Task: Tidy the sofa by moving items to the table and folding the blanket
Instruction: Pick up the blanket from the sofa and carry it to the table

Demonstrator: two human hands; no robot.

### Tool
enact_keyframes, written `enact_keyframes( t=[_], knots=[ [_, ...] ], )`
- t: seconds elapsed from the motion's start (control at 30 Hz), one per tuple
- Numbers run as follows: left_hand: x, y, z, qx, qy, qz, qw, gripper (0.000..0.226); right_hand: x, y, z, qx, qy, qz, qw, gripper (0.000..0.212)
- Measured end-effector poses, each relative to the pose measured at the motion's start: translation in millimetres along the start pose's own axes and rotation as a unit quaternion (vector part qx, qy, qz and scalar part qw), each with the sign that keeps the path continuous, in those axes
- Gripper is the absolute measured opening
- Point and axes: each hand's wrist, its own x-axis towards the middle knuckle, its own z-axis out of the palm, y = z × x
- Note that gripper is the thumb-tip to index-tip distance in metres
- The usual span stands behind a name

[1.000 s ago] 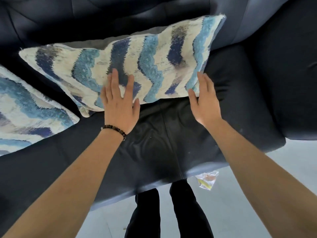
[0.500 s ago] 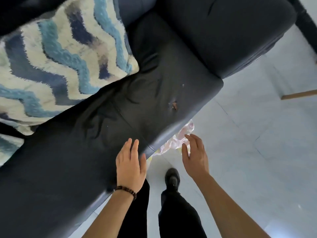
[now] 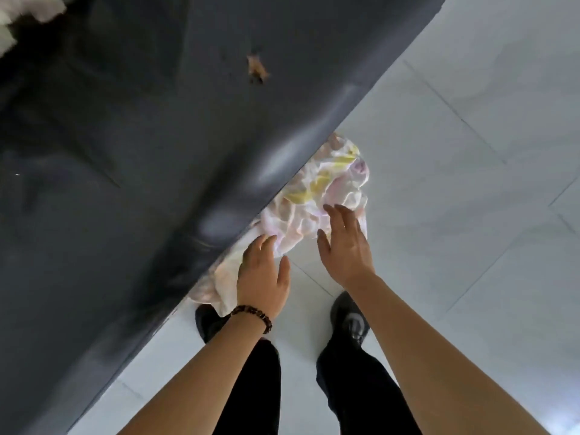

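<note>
left hand [image 3: 262,277]: palm down with the fingers spread and relaxed, holding nothing; it is low over the near end of the blanket, fingertips at the cloth's edge.
right hand [image 3: 343,243]: also flat and unclenched, fingers stretched forward over the blanket's outer side; with the picture this soft, I cannot say for sure whether either hand touches the cloth.
bracelet [image 3: 252,313]: dark brown beads round the left wrist.
blanket [image 3: 323,183]: pale cloth with yellow and pink patches, crumpled in a heap on the floor, tight against the sofa's front edge and partly hidden under it; it lies between the two hands and beyond them.
sofa [image 3: 157,152]: dark, smooth and slightly shiny; its seat fills the left and top of the view, and its front edge runs diagonally from lower left to upper right.
brown mark [image 3: 257,70]: a small ragged spot on the seat, well away from the hands.
cushion [image 3: 28,11]: only a blurred pale corner at the top left, on the sofa.
floor [image 3: 470,215]: light grey tiles with thin joints, to the right of the sofa.
trousers [image 3: 361,387]: black, below the forearms.
shoes [image 3: 350,321]: black, planted on the tiles just short of the blanket, the left one close against the sofa.
</note>
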Motion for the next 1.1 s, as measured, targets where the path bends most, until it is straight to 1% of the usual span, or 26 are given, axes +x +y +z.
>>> enact_keyframes(
  t=[0.07,0.13,0.17,0.2,0.23,0.27,0.3,0.33,0.4,0.5,0.53,0.6,0.7,0.73,0.8,0.87,0.9,0.93,0.97,1.0,1.1],
  knots=[
    [23.7,-23.4,45.7,0.018,0.019,-0.056,0.998,0.062,22.5,17.3,34.9,-0.018,0.005,-0.026,0.999,0.066],
    [46.5,-48.0,81.0,0.033,0.024,-0.138,0.990,0.075,45.4,28.7,70.1,-0.027,-0.024,-0.020,0.999,0.083],
    [56.2,-60.1,93.9,0.034,0.021,-0.173,0.984,0.072,54.6,32.9,85.0,-0.028,-0.041,-0.015,0.999,0.088],
    [63.8,-69.9,102.7,0.040,0.016,-0.190,0.981,0.062,61.7,36.3,97.3,-0.038,-0.053,-0.017,0.998,0.087],
    [68.3,-77.7,107.9,0.047,0.017,-0.185,0.981,0.048,66.0,39.4,107.4,-0.050,-0.059,-0.026,0.997,0.079],
    [68.8,-83.9,110.3,0.048,0.027,-0.173,0.983,0.037,66.9,41.4,113.2,-0.060,-0.051,-0.038,0.996,0.062],
    [64.7,-85.7,108.2,0.034,0.046,-0.165,0.985,0.031,63.7,43.0,114.6,-0.065,-0.025,-0.041,0.997,0.043],
    [56.5,-83.1,101.4,0.012,0.065,-0.165,0.984,0.028,56.3,43.4,111.2,-0.060,-0.001,-0.026,0.998,0.030],
    [31.9,-68.2,77.6,-0.023,0.091,-0.169,0.981,0.029,34.2,36.5,88.8,-0.006,0.016,0.047,0.999,0.025],
    [-9.5,-31.1,23.8,-0.079,0.107,-0.184,0.974,0.026,-2.2,16.2,25.6,0.100,0.054,0.173,0.978,0.025],
    [-21.5,-17.1,2.2,-0.097,0.119,-0.188,0.970,0.026,-12.0,7.4,-1.0,0.117,0.078,0.193,0.971,0.025],
    [-43.8,12.4,-44.9,-0.134,0.148,-0.175,0.964,0.028,-26.4,-15.9,-60.8,0.136,0.116,0.199,0.964,0.024],
    [-67.6,56.6,-121.7,-0.165,0.188,-0.148,0.957,0.034,-42.3,-65.4,-152.0,0.138,0.129,0.134,0.973,0.022],
    [-74.2,71.4,-151.4,-0.164,0.206,-0.137,0.955,0.038,-48.1,-84.8,-184.8,0.123,0.124,0.108,0.979,0.027],
    [-87.8,104.0,-217.5,-0.155,0.225,-0.113,0.955,0.046,-55.9,-122.7,-248.4,0.079,0.115,0.069,0.988,0.046],
    [-106.9,142.0,-294.7,-0.096,0.197,-0.106,0.970,0.054,-66.5,-161.0,-322.6,0.033,0.115,0.020,0.993,0.062],
    [-118.8,159.7,-333.2,-0.043,0.174,-0.103,0.978,0.061,-72.8,-179.0,-359.6,0.010,0.119,-0.005,0.993,0.062],
    [-131.2,174.8,-369.1,0.012,0.163,-0.095,0.982,0.069,-78.2,-195.0,-394.5,-0.013,0.127,-0.022,0.992,0.058],
    [-143.0,185.5,-401.5,0.053,0.172,-0.084,0.980,0.073,-83.3,-209.6,-428.6,-0.034,0.142,-0.029,0.989,0.050],
    [-156.3,193.7,-431.4,0.077,0.201,-0.070,0.974,0.069,-88.8,-222.4,-460.2,-0.047,0.162,-0.030,0.985,0.043],
    [-198.0,204.4,-500.7,0.119,0.317,0.002,0.941,0.039,-100.8,-251.9,-536.3,-0.049,0.217,-0.024,0.975,0.031]
  ],
)
